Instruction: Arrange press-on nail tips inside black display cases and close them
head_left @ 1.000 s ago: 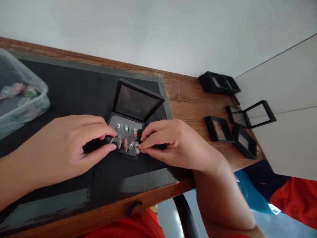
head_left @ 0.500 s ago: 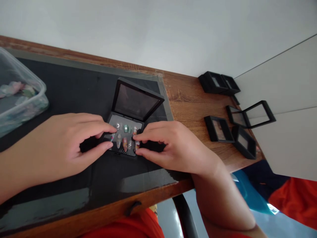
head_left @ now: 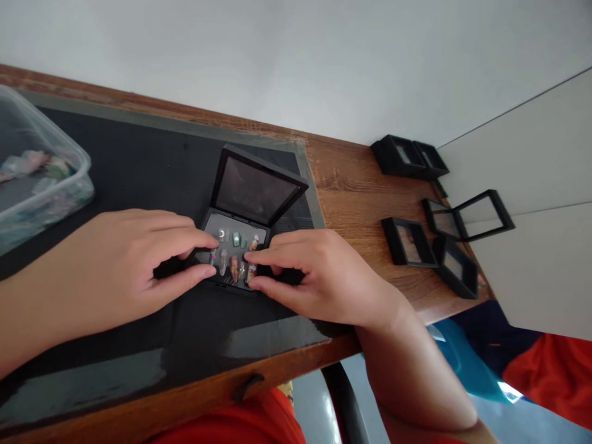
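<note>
Your L hand (head_left: 134, 265) comes in palm down from the L edge of view, knuckles up, thumb and index reaching to the L side of the open case (head_left: 238, 250). Those fingers are apart, w/ a small nail tip (head_left: 213, 256) btwn their ends; can't tell if it's pinched.

Your R hand (head_left: 324, 271) comes in from lower R, forearm angled up over the front edge of the desk (head_left: 351, 185), back of hand up. Its index and thumb are apart too, ends at a patterned nail tip (head_left: 251, 272) near the case's R side; grip unclear.

The case sits btwn your hands on the black mat (head_left: 139, 148), lid tilted up, w/ more nail tips inside.
</note>
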Demonstrator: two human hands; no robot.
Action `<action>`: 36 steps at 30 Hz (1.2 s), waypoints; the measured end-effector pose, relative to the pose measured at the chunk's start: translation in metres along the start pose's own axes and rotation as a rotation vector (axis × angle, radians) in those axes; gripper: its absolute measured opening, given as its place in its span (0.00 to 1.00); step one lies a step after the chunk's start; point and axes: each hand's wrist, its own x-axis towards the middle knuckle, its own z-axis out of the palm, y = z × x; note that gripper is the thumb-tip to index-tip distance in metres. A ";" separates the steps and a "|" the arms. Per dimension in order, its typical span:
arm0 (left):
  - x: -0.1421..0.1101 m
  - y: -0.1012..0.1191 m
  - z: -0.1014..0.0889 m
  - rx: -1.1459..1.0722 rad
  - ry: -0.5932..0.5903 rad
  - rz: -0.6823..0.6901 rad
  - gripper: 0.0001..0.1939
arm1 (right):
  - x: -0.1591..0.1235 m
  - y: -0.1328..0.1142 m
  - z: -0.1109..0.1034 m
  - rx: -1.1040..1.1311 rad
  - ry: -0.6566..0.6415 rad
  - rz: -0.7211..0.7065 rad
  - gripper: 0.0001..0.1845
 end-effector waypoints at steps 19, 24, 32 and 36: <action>0.004 0.003 -0.003 0.027 0.041 0.101 0.13 | -0.003 -0.007 0.005 -0.160 0.094 -0.013 0.06; 0.006 0.004 -0.007 0.034 0.076 0.123 0.12 | -0.004 -0.008 0.007 -0.180 0.178 -0.047 0.13; 0.006 0.005 -0.004 0.010 0.074 0.119 0.12 | -0.003 -0.006 0.017 -0.142 0.162 -0.129 0.09; 0.005 0.003 -0.002 0.003 0.074 0.108 0.13 | -0.002 -0.005 0.021 -0.146 0.167 -0.144 0.08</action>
